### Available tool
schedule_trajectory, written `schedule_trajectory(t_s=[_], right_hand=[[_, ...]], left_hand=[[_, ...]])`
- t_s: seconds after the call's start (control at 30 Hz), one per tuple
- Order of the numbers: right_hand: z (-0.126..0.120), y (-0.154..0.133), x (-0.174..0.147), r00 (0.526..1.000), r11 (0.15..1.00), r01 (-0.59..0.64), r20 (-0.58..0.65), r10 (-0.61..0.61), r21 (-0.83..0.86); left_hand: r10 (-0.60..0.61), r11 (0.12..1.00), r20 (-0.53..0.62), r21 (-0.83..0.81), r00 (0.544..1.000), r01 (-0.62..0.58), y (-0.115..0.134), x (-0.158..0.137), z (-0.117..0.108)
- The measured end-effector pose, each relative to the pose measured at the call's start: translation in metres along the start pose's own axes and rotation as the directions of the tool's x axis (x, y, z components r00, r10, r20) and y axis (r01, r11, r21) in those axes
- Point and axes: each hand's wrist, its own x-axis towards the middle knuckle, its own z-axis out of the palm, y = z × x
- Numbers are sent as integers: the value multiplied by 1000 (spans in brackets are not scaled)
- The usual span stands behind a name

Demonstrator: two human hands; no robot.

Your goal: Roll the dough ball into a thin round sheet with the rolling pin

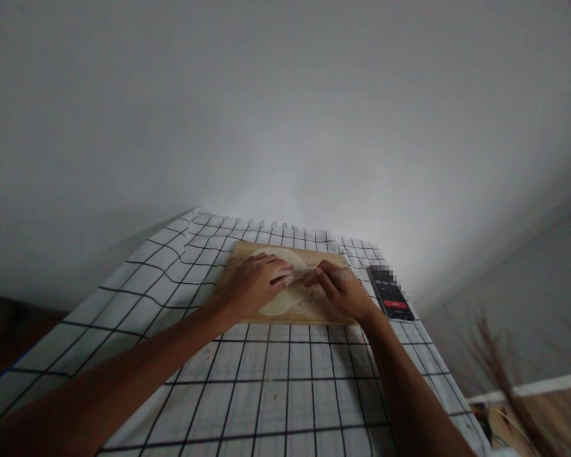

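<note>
A thin, pale round of dough [282, 306] lies on a wooden board [339, 315] dusted with flour. My left hand [259, 279] rests palm down on the left part of the dough, its fingers stretched toward the middle. At the dough's right edge, my right hand [337, 284] is closed in a pinch, and the dough looks drawn out toward its fingertips. Flour whitens the fingers of both hands. Part of the dough is hidden under my left hand.
A white tablecloth with black grid lines [276, 368] covers the table. Right of the board lies a phone [391, 295] with a timer on its screen. A pale wall [285, 127] rises behind the table. Dry reddish twigs [497, 355] stand at the lower right.
</note>
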Motion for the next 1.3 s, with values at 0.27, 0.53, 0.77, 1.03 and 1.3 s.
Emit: schedule_trajectory(t_s=[0.27,0.53,0.77,1.03,1.3], right_hand=[[3,3,0,998,1000,18,64,-18,-2],[2,1,0,997,998,25,77,-28,49],[1,4,0,999,999,34,31,-34,3],[3,3,-1,994,998,55,97,-54,-10],[0,0,0,991,998,69,119,-68,-5]], left_hand=[[6,1000,-1,-5,1000,-6,-1,0,2],[8,1000,3,-7,1000,-8,0,1,-2],[33,999,16,-2,999,-33,2,1,-4],[3,1000,22,-8,1000,-2,3,1,-5],[25,1000,-5,-5,1000,-25,-3,1,3]])
